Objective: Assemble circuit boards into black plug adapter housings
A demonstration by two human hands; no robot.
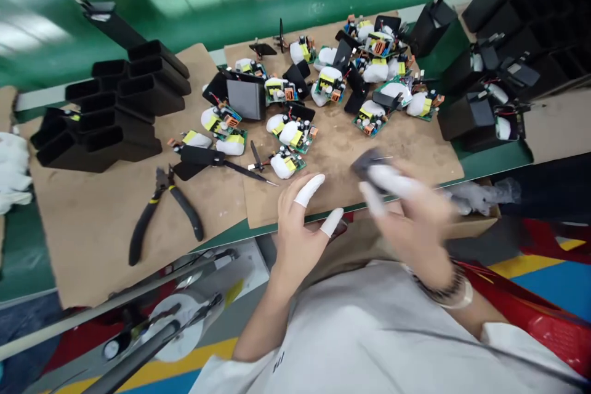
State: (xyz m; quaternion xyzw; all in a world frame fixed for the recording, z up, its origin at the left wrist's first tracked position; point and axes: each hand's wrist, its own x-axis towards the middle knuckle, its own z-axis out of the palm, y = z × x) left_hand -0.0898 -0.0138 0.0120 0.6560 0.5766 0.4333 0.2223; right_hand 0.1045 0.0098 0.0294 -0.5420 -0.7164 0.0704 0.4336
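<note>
Pinching what looks like a black casing (370, 167), blurred — right hand (413, 215); grip spread wide — left hand (300, 228).

One pliers (164, 182), one screwdriver (233, 167), four finger cots (310, 189), over ten circuit boards (292, 133).

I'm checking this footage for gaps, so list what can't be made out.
Head view:
Dark object in the right hand: blur obscures its shape and details.
Black casings, upper right: cut off by the right edge.
White material, far left: cut off by the left edge.
Circuit boards, rear pile: partly covered by black pieces.
</note>
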